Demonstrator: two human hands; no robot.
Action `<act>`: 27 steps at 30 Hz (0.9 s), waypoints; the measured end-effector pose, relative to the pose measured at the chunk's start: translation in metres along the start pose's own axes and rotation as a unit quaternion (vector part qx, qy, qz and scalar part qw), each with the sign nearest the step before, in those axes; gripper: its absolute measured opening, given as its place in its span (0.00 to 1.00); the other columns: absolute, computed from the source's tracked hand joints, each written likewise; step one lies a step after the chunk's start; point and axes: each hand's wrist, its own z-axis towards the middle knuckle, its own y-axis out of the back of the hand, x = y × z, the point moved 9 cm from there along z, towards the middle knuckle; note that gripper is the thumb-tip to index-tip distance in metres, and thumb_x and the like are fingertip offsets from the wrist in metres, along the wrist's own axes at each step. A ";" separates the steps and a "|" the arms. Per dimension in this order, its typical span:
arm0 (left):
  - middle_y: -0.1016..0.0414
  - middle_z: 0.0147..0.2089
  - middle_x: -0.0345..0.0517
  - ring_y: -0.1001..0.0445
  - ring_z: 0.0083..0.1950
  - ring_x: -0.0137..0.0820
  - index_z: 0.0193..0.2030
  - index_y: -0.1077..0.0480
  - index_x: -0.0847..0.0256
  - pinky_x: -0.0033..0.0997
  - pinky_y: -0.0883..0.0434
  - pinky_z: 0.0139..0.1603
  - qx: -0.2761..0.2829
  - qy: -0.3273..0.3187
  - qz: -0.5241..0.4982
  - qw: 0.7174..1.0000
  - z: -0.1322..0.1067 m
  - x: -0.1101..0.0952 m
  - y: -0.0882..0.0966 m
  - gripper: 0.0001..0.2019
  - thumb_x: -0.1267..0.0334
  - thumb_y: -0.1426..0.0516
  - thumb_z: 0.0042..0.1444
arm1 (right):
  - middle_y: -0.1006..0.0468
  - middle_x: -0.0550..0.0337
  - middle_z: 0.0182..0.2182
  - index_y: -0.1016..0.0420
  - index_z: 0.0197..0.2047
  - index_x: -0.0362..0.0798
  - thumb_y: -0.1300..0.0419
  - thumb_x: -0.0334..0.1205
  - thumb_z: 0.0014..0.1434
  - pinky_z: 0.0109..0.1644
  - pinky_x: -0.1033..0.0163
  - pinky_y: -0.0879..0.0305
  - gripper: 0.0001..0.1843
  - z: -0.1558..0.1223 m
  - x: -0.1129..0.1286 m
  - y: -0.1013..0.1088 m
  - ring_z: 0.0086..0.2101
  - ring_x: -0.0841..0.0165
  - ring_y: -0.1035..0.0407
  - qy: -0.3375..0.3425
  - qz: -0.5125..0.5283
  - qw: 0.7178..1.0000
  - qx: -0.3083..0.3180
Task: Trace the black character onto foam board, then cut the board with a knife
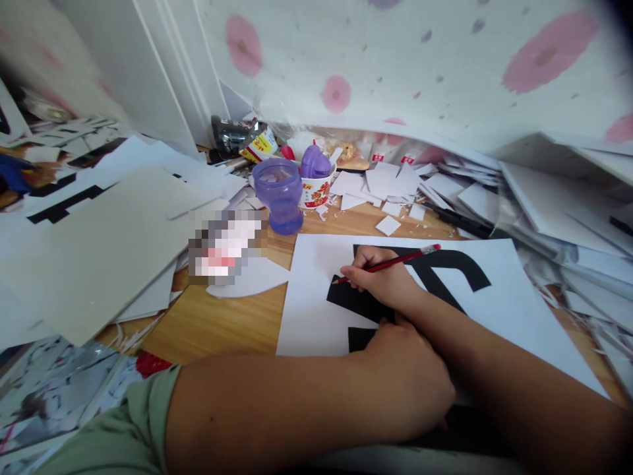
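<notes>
My right hand (383,280) is closed round a red pencil (395,262), whose tip touches the edge of a black shape (445,264) printed on a white sheet (316,290) lying on the wooden table (222,323). My left hand (410,376) rests on the same sheet just below the right hand, knuckles up, pressing the paper down; its fingers are curled under and hidden. My left forearm lies across the lower part of the view.
A purple cup (281,194) and a printed paper cup (316,188) stand beyond the sheet. Large grey and white boards (109,244) are stacked at the left. Paper offcuts (388,181) and stacks of sheets (544,198) crowd the back and right. A black pen (459,221) lies near them.
</notes>
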 end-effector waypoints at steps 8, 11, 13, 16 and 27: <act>0.26 0.53 0.59 0.28 0.50 0.53 0.46 0.23 0.58 0.56 0.33 0.48 -0.035 0.010 0.023 0.999 0.003 0.001 -0.001 0.24 0.43 0.40 0.50 | 0.29 0.66 0.16 0.38 0.21 0.49 0.37 0.43 0.51 0.21 0.69 0.42 0.15 0.002 0.002 0.012 0.18 0.74 0.37 -0.010 -0.030 0.999 -0.044; 0.26 0.53 0.60 0.27 0.49 0.53 0.47 0.24 0.59 0.57 0.33 0.49 -0.040 0.014 0.019 0.999 0.005 0.001 -0.003 0.26 0.42 0.40 0.49 | 0.30 0.66 0.16 0.38 0.22 0.49 0.37 0.43 0.51 0.22 0.69 0.42 0.15 0.003 0.002 0.013 0.18 0.74 0.37 -0.010 -0.023 0.998 -0.051; 0.27 0.53 0.61 0.28 0.50 0.54 0.47 0.23 0.59 0.57 0.33 0.49 -0.032 0.014 0.015 0.999 0.006 0.001 -0.006 0.26 0.42 0.40 0.49 | 0.30 0.66 0.16 0.39 0.22 0.49 0.37 0.42 0.51 0.22 0.69 0.42 0.15 0.003 0.001 0.014 0.18 0.74 0.37 -0.013 -0.023 0.998 -0.054; 0.26 0.53 0.61 0.28 0.50 0.53 0.46 0.23 0.60 0.56 0.33 0.49 -0.041 0.013 0.014 0.999 0.005 0.002 -0.005 0.25 0.43 0.40 0.50 | 0.30 0.66 0.16 0.39 0.22 0.49 0.38 0.42 0.52 0.21 0.69 0.42 0.15 0.003 0.001 0.013 0.18 0.74 0.37 -0.018 -0.026 0.998 -0.055; 0.25 0.51 0.58 0.28 0.50 0.53 0.44 0.22 0.57 0.57 0.34 0.49 -0.055 0.017 0.005 0.998 0.003 0.002 -0.001 0.23 0.44 0.38 0.47 | 0.30 0.66 0.16 0.39 0.22 0.49 0.37 0.43 0.52 0.21 0.69 0.42 0.15 0.001 0.002 0.014 0.18 0.74 0.37 -0.022 -0.003 0.998 -0.053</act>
